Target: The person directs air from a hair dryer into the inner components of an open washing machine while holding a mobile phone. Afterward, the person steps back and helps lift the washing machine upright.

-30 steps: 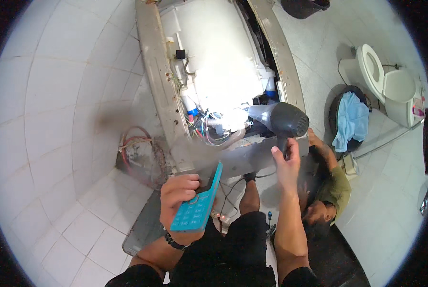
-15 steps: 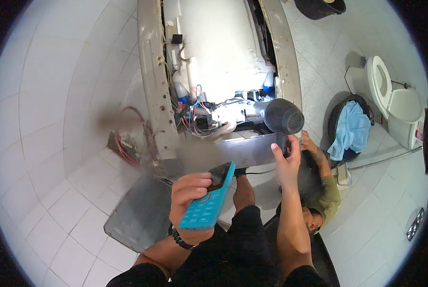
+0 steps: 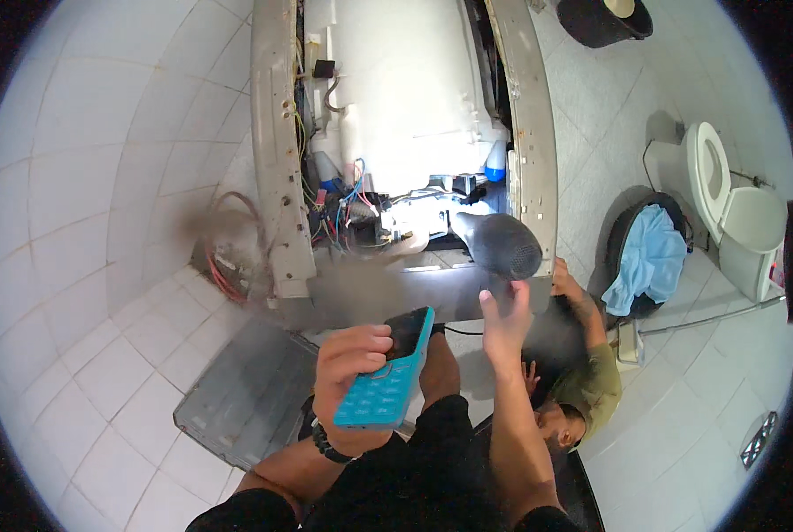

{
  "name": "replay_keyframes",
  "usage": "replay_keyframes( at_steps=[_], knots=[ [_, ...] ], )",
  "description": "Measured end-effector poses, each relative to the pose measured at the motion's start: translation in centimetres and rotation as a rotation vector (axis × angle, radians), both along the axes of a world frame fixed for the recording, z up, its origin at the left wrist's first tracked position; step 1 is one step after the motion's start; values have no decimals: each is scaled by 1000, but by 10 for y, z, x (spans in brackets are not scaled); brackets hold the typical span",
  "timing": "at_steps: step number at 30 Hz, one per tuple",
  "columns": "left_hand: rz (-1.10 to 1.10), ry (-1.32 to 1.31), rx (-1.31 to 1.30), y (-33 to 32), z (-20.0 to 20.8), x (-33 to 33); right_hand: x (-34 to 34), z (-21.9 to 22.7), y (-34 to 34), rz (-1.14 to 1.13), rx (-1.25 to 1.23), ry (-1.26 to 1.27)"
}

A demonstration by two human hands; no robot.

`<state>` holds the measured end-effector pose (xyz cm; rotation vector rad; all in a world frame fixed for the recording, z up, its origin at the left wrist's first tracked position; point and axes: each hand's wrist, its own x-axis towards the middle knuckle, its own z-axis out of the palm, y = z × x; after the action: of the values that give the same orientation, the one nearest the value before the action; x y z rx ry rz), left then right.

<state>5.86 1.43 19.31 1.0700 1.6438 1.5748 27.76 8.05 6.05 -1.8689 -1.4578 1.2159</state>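
A turquoise keypad phone (image 3: 383, 386) is gripped in my left hand (image 3: 343, 363), its dark screen end tilted up and away from me. My right hand (image 3: 505, 328) holds a dark hair dryer (image 3: 503, 246) from below; its handle is mostly hidden. The dryer's nozzle points into the lower opening of a washing machine (image 3: 531, 133) whose panel is off. Inside, a large white tub (image 3: 405, 89) shows, with coloured wires (image 3: 354, 197) below it on the left. A bright light falls on the parts by the nozzle.
Beside my right arm a person in a green shirt (image 3: 593, 386) crouches, one hand at the machine's edge. A grey panel (image 3: 246, 390) lies at left. To the right are a basin with blue cloth (image 3: 649, 253), a toilet (image 3: 751, 217) and a black bucket (image 3: 596, 27).
The hair dryer has shifted down and left with my right hand, its body tilting more. My left hand still holds the phone. The person's other hand now shows near my right forearm.
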Motion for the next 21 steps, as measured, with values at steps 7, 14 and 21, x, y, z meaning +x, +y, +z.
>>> replay_keyframes(
  at_steps=[7,14,21],
  knots=[
    [-1,-11,90,17,-43,1,-5,-13,13,-67,63,-40],
    [57,14,225,22,-121,2,-5,-13,22,100,139,-203],
    [12,-49,217,7,-162,-3,-13,-12,21,63,53,-185]
  ],
)
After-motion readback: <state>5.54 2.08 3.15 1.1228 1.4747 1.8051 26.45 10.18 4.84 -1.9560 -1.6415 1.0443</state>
